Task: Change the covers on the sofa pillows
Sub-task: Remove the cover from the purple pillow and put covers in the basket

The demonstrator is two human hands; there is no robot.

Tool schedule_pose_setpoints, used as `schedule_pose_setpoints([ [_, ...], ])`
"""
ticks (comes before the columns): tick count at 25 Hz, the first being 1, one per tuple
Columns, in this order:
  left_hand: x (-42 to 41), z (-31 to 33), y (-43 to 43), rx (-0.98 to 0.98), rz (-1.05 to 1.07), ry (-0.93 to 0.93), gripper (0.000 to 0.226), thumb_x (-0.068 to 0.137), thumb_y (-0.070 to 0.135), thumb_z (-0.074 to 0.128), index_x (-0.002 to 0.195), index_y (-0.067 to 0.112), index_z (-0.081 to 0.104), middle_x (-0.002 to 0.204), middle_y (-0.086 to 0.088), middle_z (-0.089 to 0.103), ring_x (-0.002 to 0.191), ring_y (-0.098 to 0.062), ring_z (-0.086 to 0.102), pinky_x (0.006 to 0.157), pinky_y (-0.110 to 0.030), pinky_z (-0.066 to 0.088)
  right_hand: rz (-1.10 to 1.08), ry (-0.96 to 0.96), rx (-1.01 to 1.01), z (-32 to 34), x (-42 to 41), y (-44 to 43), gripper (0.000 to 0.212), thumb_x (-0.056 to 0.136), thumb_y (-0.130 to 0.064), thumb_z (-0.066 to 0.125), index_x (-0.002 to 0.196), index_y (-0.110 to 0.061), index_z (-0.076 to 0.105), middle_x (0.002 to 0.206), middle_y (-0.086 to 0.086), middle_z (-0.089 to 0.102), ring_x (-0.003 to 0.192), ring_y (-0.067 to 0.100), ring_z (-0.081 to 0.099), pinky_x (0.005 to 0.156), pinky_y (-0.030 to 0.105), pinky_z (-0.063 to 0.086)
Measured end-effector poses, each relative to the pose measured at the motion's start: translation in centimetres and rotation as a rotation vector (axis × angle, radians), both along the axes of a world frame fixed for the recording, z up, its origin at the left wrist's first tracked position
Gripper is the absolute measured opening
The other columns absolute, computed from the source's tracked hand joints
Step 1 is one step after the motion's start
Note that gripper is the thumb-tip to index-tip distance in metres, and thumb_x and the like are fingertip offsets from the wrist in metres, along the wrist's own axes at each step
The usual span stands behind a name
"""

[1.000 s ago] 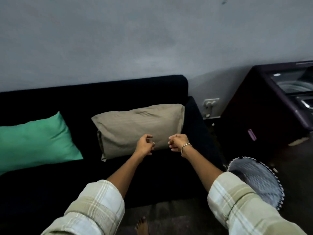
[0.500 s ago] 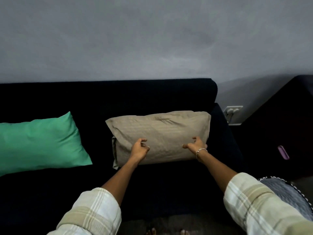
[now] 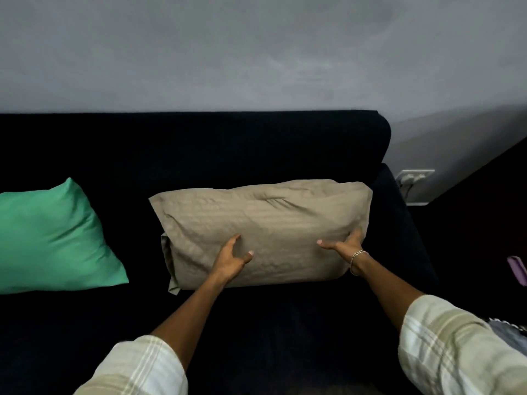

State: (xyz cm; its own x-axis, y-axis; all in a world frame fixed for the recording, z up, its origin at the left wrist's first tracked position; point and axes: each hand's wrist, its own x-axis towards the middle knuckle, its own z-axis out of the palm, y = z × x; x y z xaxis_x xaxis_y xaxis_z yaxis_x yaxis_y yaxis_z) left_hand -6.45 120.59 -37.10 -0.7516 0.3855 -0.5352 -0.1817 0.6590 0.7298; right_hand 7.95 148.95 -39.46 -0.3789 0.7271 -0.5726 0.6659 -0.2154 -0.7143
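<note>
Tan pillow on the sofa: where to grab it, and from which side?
Take the tan pillow by its two short ends, one hand each, coming from the front. It lies lengthwise along the sofa backrest, likely too wide and soft for one hand. The right hand is at the right end; the left hand sits on the front face, short of the left end.

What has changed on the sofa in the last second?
The left grip and right grip, curled close together before, reached forward and spread apart onto the beige pillow, the right one at its right end. Both rest open on it. The beige pillow, green pillow and sofa stayed put.
</note>
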Motion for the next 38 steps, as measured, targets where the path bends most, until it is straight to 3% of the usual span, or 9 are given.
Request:
schedule_pose_setpoints([
  [6, 1.9, -1.4, 0.5, -0.011, 0.005, -0.115, 0.076, 0.081, 0.031, 0.078, 0.147, 0.025, 0.041, 0.163, -0.015, 0.003, 0.151, -0.017, 0.008, 0.115, -0.018, 0.015, -0.017, -0.059, -0.106, -0.9, -1.0, 1.7, 0.100, 0.024, -0.054, 0.095, 0.113, -0.019, 0.065, 0.120, 0.004, 0.060, 0.107, 0.023, 0.056, 0.100, 0.038, 0.048],
  [9, 3.6, 0.9, 2.2, 0.044, 0.005, -0.139, 0.092, 0.063, 0.052, 0.078, 0.145, 0.030, 0.042, 0.157, -0.012, 0.027, 0.142, -0.021, 0.033, 0.118, -0.031, 0.030, -0.015, 0.030, -0.004, 1.9, -1.1, -0.5, 0.057, 0.050, -0.036, 0.093, 0.100, -0.023, 0.067, 0.107, 0.003, 0.057, 0.102, 0.023, 0.054, 0.097, 0.035, 0.048],
  [13, 4.7, 6.3, 4.9, 0.120, 0.034, -0.095, 0.081, 0.075, 0.045, 0.077, 0.145, 0.026, 0.043, 0.150, -0.004, 0.042, 0.134, -0.017, 0.045, 0.114, -0.030, 0.036, -0.067, 0.353, -0.006, 8.7, -1.8, -2.7, 0.031, 0.062, -0.005, 0.086, 0.086, -0.013, 0.068, 0.096, 0.008, 0.073, 0.088, 0.022, 0.068, 0.083, 0.035, 0.056],
  [17, 4.4, 14.6, 6.2, 0.217, 0.176, -0.068, 0.065, 0.091, 0.044, 0.063, 0.147, 0.019, 0.041, 0.149, 0.001, 0.044, 0.136, -0.016, 0.042, 0.110, -0.021, 0.031, -0.005, 0.520, 0.119, 16.5, -3.3, -6.5, 0.034, 0.059, 0.007, 0.083, 0.086, -0.007, 0.068, 0.090, 0.009, 0.071, 0.083, 0.021, 0.066, 0.080, 0.032, 0.055],
  [23, 6.2, 23.0, 3.5, 0.484, 0.494, -0.232, 0.125, 0.048, 0.094, 0.060, 0.146, 0.020, 0.039, 0.137, -0.005, 0.059, 0.118, -0.023, 0.062, 0.100, -0.049, 0.051, 0.371, 0.420, 0.704, 28.3, -2.3, -15.0, 0.015, 0.061, -0.016, 0.069, 0.074, -0.018, 0.062, 0.078, -0.002, 0.061, 0.078, 0.024, 0.063, 0.062, 0.034, 0.048],
  [28, 10.7, 26.5, 0.1, 0.600, 0.592, -0.494, 0.067, 0.089, 0.072, 0.039, 0.127, 0.018, 0.056, 0.118, -0.012, 0.065, 0.109, -0.036, 0.062, 0.091, -0.067, 0.047, 0.781, 0.329, 1.084, 31.6, -0.6, -17.8, 0.022, 0.054, -0.016, 0.060, 0.075, -0.021, 0.062, 0.087, -0.001, 0.047, 0.079, 0.026, 0.049, 0.060, 0.034, 0.039],
  [31, 11.7, 28.3, 0.4, 0.666, 0.627, -0.579, 0.068, 0.083, 0.078, 0.040, 0.103, 0.017, 0.062, 0.098, -0.011, 0.064, 0.097, -0.034, 0.062, 0.091, -0.060, 0.050, 0.976, 0.248, 0.916, 28.8, 0.0, -17.5, 0.013, 0.061, -0.022, 0.068, 0.066, -0.018, 0.057, 0.091, 0.003, 0.048, 0.075, 0.025, 0.050, 0.060, 0.033, 0.043],
  [34, 12.8, 29.3, 1.4, 0.512, 0.684, -0.534, 0.048, 0.088, 0.055, 0.062, 0.082, 0.008, 0.055, 0.086, -0.012, 0.064, 0.079, -0.029, 0.064, 0.076, -0.049, 0.055, 1.110, 0.156, 0.671, 27.8, 1.1, -17.4, 0.026, 0.067, -0.020, 0.076, 0.062, -0.021, 0.050, 0.080, 0.001, 0.045, 0.076, 0.024, 0.049, 0.065, 0.035, 0.040],
  [38, 10.8, 27.6, 0.9, 0.421, 0.902, -0.311, 0.028, 0.090, 0.011, 0.062, 0.116, 0.000, 0.058, 0.118, -0.019, 0.062, 0.095, -0.037, 0.066, 0.063, -0.054, 0.057, 1.238, -0.041, 0.965, 30.4, 2.0, -16.8, 0.063, 0.063, -0.052, 0.076, 0.109, -0.022, 0.044, 0.102, 0.004, 0.061, 0.105, 0.024, 0.042, 0.077, 0.038, 0.026],
])
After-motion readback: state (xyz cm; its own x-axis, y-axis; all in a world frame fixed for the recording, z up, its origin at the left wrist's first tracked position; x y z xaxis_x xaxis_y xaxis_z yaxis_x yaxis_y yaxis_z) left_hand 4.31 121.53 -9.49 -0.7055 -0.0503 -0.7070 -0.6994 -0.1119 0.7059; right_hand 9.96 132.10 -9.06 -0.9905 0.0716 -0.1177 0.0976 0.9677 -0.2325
